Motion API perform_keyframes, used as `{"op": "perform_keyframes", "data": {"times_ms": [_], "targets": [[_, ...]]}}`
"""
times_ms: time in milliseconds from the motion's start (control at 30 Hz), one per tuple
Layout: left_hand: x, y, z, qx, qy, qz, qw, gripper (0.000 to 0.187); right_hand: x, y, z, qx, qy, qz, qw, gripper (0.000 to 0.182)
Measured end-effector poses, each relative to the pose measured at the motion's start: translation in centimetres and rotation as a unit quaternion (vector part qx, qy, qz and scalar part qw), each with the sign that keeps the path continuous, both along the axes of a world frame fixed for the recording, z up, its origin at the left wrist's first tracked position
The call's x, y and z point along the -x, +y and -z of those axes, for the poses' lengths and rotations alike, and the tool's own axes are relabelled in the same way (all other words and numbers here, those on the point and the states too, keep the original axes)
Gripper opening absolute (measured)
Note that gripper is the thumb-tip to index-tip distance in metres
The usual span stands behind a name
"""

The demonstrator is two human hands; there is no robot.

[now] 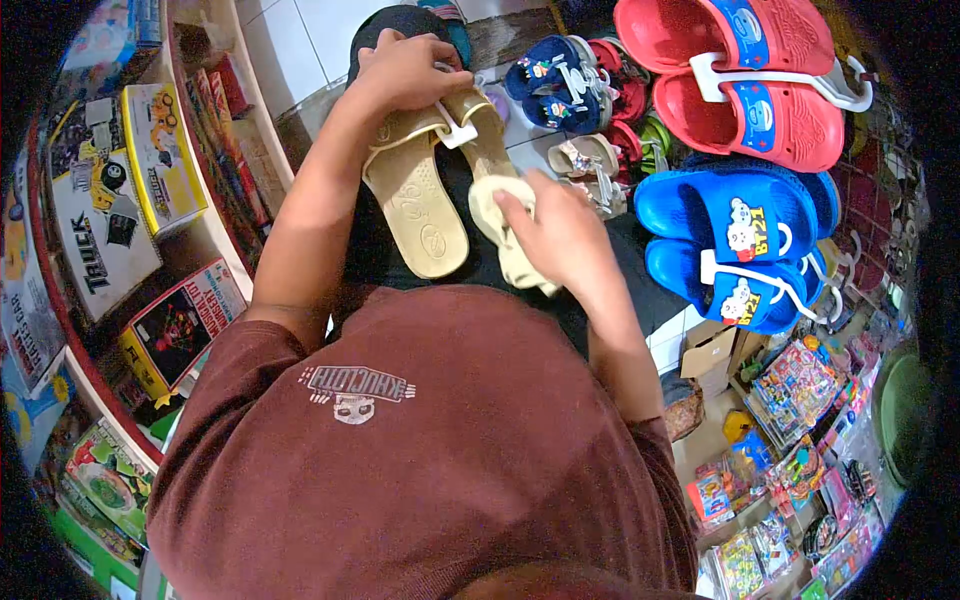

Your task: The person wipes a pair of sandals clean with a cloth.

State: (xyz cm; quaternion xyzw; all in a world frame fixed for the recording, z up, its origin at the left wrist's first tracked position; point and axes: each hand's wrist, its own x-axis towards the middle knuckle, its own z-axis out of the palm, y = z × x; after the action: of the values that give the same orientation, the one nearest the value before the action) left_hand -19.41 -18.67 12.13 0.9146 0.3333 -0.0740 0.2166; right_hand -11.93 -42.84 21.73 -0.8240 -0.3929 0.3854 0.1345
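A pair of beige slide sandals (418,210) lies over my dark-clothed lap, joined by a white plastic hanger clip (460,136). My left hand (415,72) is at their far end, fingers curled over the strap area and holding the pair. In my right hand (562,228) is a crumpled cream cloth (503,205), pressed against the heel part of the right-hand sandal. That hand is slightly blurred, and the cloth hides part of the sandal beneath it.
Pink clogs (750,80) and blue slides (735,235) hang on white hooks at the right. Small children's sandals (560,90) are behind. Boxed toys (105,210) fill shelves at left. Packaged toys (800,385) hang at lower right.
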Motion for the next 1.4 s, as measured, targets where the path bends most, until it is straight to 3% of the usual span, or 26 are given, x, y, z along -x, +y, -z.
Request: {"op": "perform_keyframes", "data": {"times_ms": [67, 133, 367, 500, 600, 733, 967, 1100, 1200, 1333, 1367, 1400], "targets": [[-0.1, 0.1, -0.5, 0.029, 0.014, 0.004, 0.999, 0.049, 0.3, 1.4, 0.8, -0.045, -0.025, 0.059, 0.997, 0.037], [-0.1, 0.1, -0.5, 0.041, 0.016, 0.005, 0.999, 0.049, 0.2, 2.0, 1.9, -0.05, -0.045, 0.053, 0.996, 0.039], [0.0, 0.3, -1.2, 0.046, 0.032, 0.015, 0.998, 0.051, -1.3, -1.3, 1.1, 0.048, 0.0, -0.018, 0.999, 0.043], [-0.2, 0.3, -1.0, 0.034, 0.036, 0.029, 0.998, 0.049, -0.8, 1.7, 2.4, -0.046, -0.017, 0.041, 0.998, 0.041], [-0.2, 0.7, -0.3, 0.045, 0.009, 0.02, 0.999, 0.046, -0.4, 2.0, 2.2, -0.03, -0.031, 0.039, 0.998, 0.042], [0.3, 0.9, 0.2, 0.056, 0.001, 0.012, 0.998, 0.045, -1.1, -0.8, 0.9, 0.062, -0.004, -0.047, 0.997, 0.043], [0.3, 1.0, 0.4, 0.056, -0.008, 0.036, 0.998, 0.042, 0.6, 2.9, 1.6, -0.033, -0.098, 0.039, 0.994, 0.038], [0.5, 1.4, 0.7, 0.054, -0.001, 0.036, 0.998, 0.043, 1.3, 0.6, 0.4, 0.031, -0.118, -0.01, 0.992, 0.039], [0.5, 1.3, 0.6, 0.052, 0.0, 0.031, 0.998, 0.044, -0.3, -1.0, -1.2, 0.126, -0.049, -0.072, 0.988, 0.041], [0.7, 1.2, 0.9, 0.044, -0.031, 0.027, 0.998, 0.045, -1.9, -0.6, -4.0, -0.002, 0.158, -0.049, 0.986, 0.04], [0.8, 1.2, 1.1, 0.05, -0.035, 0.024, 0.998, 0.045, -1.7, -0.3, -3.7, -0.094, 0.076, -0.043, 0.992, 0.04], [0.8, 1.3, 1.4, 0.055, -0.04, 0.023, 0.997, 0.045, -2.0, 0.4, -3.1, -0.128, 0.094, -0.002, 0.987, 0.039]]}}
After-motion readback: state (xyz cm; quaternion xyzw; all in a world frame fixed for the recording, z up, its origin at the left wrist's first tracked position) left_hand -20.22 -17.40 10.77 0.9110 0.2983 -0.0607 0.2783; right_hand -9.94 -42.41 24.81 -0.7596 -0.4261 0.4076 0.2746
